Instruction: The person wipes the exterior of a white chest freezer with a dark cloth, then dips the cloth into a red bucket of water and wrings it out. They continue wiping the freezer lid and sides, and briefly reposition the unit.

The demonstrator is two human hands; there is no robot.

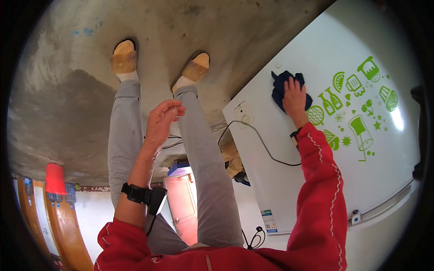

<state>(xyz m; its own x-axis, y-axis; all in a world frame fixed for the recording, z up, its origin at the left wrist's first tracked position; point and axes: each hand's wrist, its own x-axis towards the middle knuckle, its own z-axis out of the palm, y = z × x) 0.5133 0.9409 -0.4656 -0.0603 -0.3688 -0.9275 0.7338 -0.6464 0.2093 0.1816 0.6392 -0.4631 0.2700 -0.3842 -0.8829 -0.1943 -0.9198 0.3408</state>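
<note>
My right hand (294, 98) lies over a crumpled dark blue cloth (279, 89), pressing it against the white front of what looks like a chest freezer (271, 189). Green printed pictures of food and drinks (356, 111) cover the panel beside the cloth. Bent loosely, with nothing in it, my left hand (166, 117) hangs in front of my lower leg, away from the panel. A black strap with a device (144, 196) is around my left forearm. A band shows at my right wrist.
A black cable (264, 139) runs across the panel past a round fitting (244, 118). More cables lie by my legs. A lock (355, 217) sits at the freezer's edge. My slippered feet stand on a stained concrete floor (78, 101); a red bucket (55, 178) and plastic bottles are farther off.
</note>
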